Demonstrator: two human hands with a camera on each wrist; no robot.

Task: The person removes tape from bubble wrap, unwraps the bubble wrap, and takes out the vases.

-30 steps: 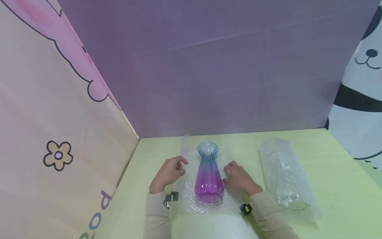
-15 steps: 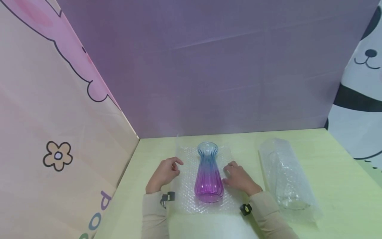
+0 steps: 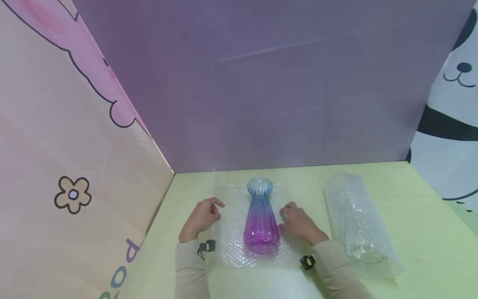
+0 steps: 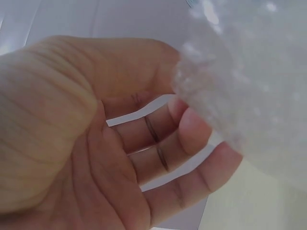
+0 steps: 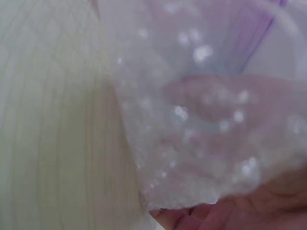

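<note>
A fluted glass vase (image 3: 261, 220), blue at the neck and purple below, lies on a sheet of bubble wrap (image 3: 233, 249) with its mouth toward the back. My left hand (image 3: 201, 216) pinches the wrap's left edge between thumb and fingers; the left wrist view shows the clear bubble wrap (image 4: 254, 96) running off from the fingertips. On the other side, my right hand (image 3: 300, 222) holds the right edge close beside the vase. Through the bubble wrap (image 5: 192, 158) in the right wrist view, the thumb shows blurred, with other fingers below it.
To the right, a clear glass vase (image 3: 362, 236) lies inside a bubble wrap cover (image 3: 341, 187) on the pale yellow table (image 3: 429, 232). A purple backdrop (image 3: 276, 83) rises behind the table's back edge, and a printed curtain (image 3: 93, 158) borders the left.
My left hand has moved left, drawing the left edge of the bubble wrap outward with it. The right hand and the blue-purple vase have stayed in place.
</note>
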